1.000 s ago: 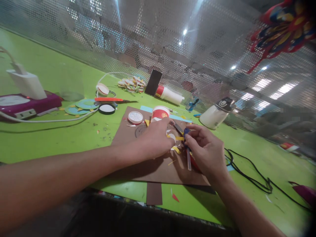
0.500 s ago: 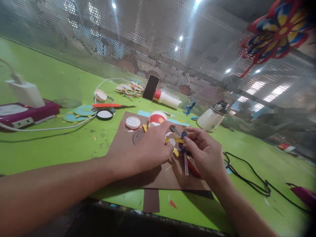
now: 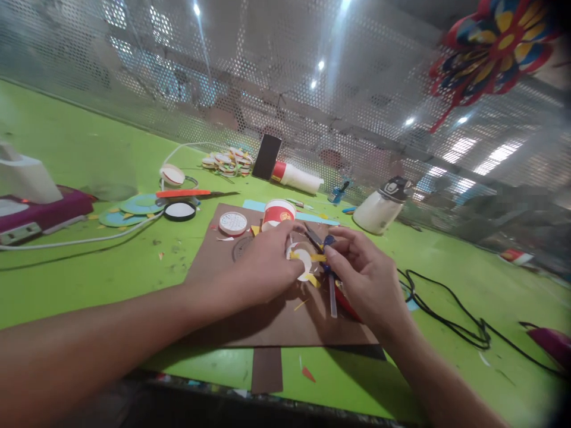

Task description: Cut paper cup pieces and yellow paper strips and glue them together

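My left hand (image 3: 272, 258) is closed around a small white disc (image 3: 304, 265) with yellow paper pieces on it, above the brown board. A narrow yellow strip (image 3: 318, 258) reaches from the disc to my right hand (image 3: 363, 264), whose thumb and index finger pinch its end. Beside the right fingertips lies a dark blue tool part (image 3: 329, 241) with a grey, blade-like piece; its kind is partly hidden. A translucent stick (image 3: 333, 297) and a red curved thing lie below the right hand. Behind the left hand stands a red and white paper cup (image 3: 279, 214).
The brown board (image 3: 214, 321) bears a round white lid (image 3: 232, 223) and paper scraps. Orange-handled scissors (image 3: 185, 194), a black-rimmed lid (image 3: 179, 210) and a purple power strip (image 3: 53, 209) sit left. A phone (image 3: 266, 156) leans behind; a white bottle (image 3: 381, 211) and black cable (image 3: 455, 324) are right.
The whole view has shifted slightly, so things appear a little further left. My left hand has turned the disc a little, showing more of its white face. Both hands keep their hold.
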{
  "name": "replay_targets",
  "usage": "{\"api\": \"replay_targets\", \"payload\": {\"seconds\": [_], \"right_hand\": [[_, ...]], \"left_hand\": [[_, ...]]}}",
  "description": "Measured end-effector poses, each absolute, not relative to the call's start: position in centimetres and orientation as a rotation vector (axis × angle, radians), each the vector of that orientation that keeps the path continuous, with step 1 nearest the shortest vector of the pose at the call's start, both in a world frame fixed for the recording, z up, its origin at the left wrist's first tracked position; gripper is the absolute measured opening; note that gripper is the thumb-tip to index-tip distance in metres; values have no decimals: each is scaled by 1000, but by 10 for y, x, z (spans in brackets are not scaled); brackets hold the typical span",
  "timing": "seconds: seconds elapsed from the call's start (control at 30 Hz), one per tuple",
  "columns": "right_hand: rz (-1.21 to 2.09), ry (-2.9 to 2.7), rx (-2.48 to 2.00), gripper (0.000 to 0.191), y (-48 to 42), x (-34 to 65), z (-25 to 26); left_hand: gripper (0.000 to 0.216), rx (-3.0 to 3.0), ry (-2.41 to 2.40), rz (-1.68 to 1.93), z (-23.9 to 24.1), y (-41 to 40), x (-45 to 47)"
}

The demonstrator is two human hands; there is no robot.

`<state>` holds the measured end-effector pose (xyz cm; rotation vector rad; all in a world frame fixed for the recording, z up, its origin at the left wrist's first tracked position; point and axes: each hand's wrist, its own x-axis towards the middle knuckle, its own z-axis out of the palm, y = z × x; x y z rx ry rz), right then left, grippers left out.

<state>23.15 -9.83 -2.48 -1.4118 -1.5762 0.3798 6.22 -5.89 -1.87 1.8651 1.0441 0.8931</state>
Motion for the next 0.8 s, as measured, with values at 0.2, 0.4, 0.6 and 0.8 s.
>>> {"api": "replay_targets", "payload": {"seconds": [0.2, 0.4, 0.6, 0.8], "right_hand": [[316, -1540, -1461, 29, -93, 239, -26], [347, -1485, -1451, 28, -89, 238, -24], [347, -1479, -1534, 31, -91, 236, -23], [353, -1490, -1539, 27, -91, 237, -25]], "left_hand": [[49, 1353, 915, 655, -26, -54, 67], [51, 1291, 937, 699, -24, -54, 70], [52, 1305, 950, 699, -24, -52, 69], [49, 1284, 992, 686, -21, -53, 69]]}}
